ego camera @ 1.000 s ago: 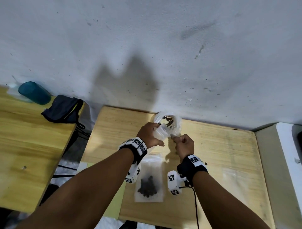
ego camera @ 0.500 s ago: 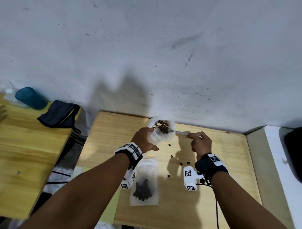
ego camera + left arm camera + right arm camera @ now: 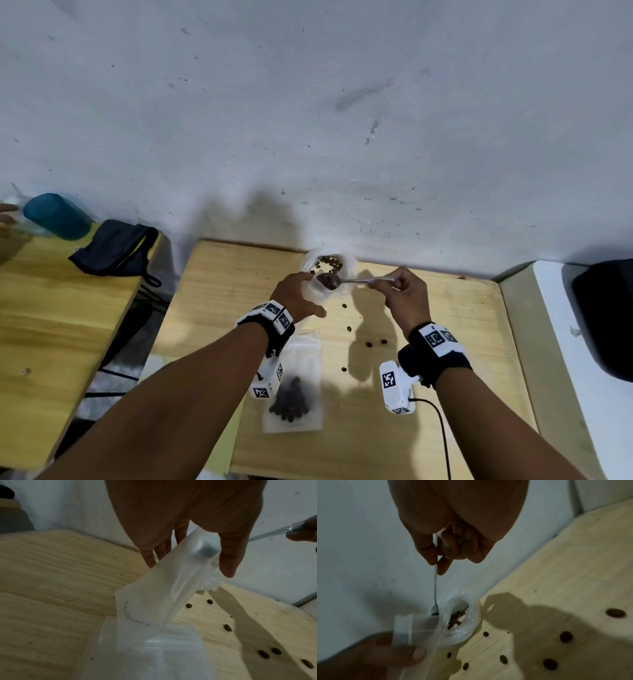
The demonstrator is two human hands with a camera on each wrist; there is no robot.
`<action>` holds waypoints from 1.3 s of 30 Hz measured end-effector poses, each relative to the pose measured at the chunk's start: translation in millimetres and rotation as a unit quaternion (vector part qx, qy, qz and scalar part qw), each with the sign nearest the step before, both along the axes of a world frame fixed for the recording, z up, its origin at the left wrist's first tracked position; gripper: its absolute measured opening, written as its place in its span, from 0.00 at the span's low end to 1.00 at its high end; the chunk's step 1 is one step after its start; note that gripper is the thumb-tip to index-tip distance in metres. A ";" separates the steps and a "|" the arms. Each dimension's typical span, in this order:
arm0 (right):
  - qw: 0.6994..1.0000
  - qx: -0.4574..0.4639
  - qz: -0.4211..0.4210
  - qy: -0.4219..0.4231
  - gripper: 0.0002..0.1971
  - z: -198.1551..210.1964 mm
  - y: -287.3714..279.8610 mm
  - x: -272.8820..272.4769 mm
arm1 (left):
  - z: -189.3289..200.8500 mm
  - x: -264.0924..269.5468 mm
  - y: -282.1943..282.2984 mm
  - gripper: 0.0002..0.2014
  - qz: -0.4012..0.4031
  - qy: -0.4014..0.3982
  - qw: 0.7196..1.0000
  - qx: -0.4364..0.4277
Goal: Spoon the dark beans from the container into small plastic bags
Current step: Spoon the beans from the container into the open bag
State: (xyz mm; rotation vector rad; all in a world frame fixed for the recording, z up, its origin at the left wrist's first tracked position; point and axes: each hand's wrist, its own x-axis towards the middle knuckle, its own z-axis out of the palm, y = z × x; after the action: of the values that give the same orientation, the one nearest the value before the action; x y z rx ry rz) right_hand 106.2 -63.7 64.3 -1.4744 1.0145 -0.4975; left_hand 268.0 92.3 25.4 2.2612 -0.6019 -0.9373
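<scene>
1. The right hand (image 3: pixel 404 298) is pinching the handle of a metal spoon (image 3: pixel 346 281) between thumb and forefinger, with the other fingers curled into the palm.
2. The spoon bowl is carrying a heap of dark beans (image 3: pixel 328 280) and is sitting at the mouth of the held bag, just in front of the container.
3. The left hand (image 3: pixel 296 301) is gripping a small clear plastic bag (image 3: pixel 164 588) by its upper edge, thumb on one face and fingers on the other; the bag is hanging at a slant over the table.
4. A curved line of dark print is showing on the held bag in the left wrist view; it is too blurred to read.
5. The container (image 3: pixel 329 270), of clear plastic, is standing on the wooden table (image 3: pixel 462 342) at its far edge, against the wall, and is holding more beans.
6. Loose beans (image 3: pixel 375 343) are lying scattered on the table on the near side of the container.
7. A filled bag (image 3: pixel 293 399) of beans is lying flat on the table, nearer the person than the container, under the left wrist.
8. Both wrists are wearing black bands with square black-and-white coded markers; no words are readable on them.
9. A second table (image 3: pixel 51 325) is standing to the left of the container's table, bearing a dark pouch (image 3: pixel 113 248) and a teal cylinder (image 3: pixel 56 216).
</scene>
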 end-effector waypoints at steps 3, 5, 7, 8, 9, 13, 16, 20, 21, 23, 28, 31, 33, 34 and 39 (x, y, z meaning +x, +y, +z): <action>0.998 -0.046 0.041 0.017 0.17 -3.1 5.5 5.1 | -0.4 1.1 -0.7 0.45 0.003 -0.002 1.000 -0.005; 0.998 -0.051 0.019 0.011 0.17 -2.5 5.7 4.3 | -0.8 2.5 -0.7 0.45 0.002 -0.008 1.000 -0.003; 0.998 -0.050 -0.040 -0.005 0.14 -1.5 2.4 1.9 | -1.7 4.7 0.2 0.46 0.003 -0.011 1.000 0.003; 0.996 -0.053 -0.069 -0.008 0.14 -1.4 0.3 0.6 | -1.7 5.6 0.6 0.46 0.004 -0.010 1.000 0.004; 0.994 -0.060 -0.089 -0.005 0.14 -1.8 -1.4 0.5 | -1.8 6.5 1.2 0.46 0.005 -0.009 1.000 0.004; 0.988 -0.113 -0.087 0.060 0.16 -11.1 -0.9 13.6 | -2.3 9.2 2.4 0.44 0.005 -0.010 1.000 -0.002; 0.979 -0.161 -0.056 0.115 0.17 -29.2 1.5 26.8 | -4.3 6.2 2.9 0.43 -0.009 -0.021 1.000 -0.009; 0.979 -0.149 -0.014 0.140 0.17 -50.9 5.6 40.4 | -8.7 4.3 4.5 0.43 -0.034 -0.034 0.999 -0.015; 0.982 -0.132 -0.010 0.137 0.16 -54.2 6.3 42.1 | -9.6 4.8 5.0 0.43 -0.039 -0.036 0.998 -0.017; 0.986 -0.107 -0.001 0.127 0.15 -58.1 8.0 43.1 | -10.3 6.9 6.0 0.43 -0.041 -0.038 0.998 -0.019; 0.992 -0.070 0.006 0.102 0.18 -56.3 19.1 33.4 | -10.7 10.1 6.2 0.47 -0.052 -0.048 0.997 -0.022; 0.994 -0.042 -0.002 0.104 0.19 -57.2 26.6 26.9 | -11.7 9.2 6.4 0.46 -0.060 -0.054 0.996 -0.033; 0.993 -0.006 -0.005 0.115 0.19 -61.5 29.0 28.3 | -13.2 8.8 5.4 0.45 -0.063 -0.056 0.996 -0.033; 0.993 0.017 -0.005 0.120 0.19 -63.1 30.0 30.7 | -13.7 8.9 5.0 0.45 -0.063 -0.057 0.996 -0.030; 0.986 0.116 -0.053 0.107 0.17 -59.3 25.2 43.8 | -14.4 12.5 4.2 0.46 -0.063 -0.054 0.996 -0.024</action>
State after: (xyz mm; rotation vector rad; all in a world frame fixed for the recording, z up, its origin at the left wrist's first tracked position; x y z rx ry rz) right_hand 150.0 -38.5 5.0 -1.2885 1.2806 -0.2890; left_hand 280.5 96.5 11.0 2.2636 -0.8152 -0.8556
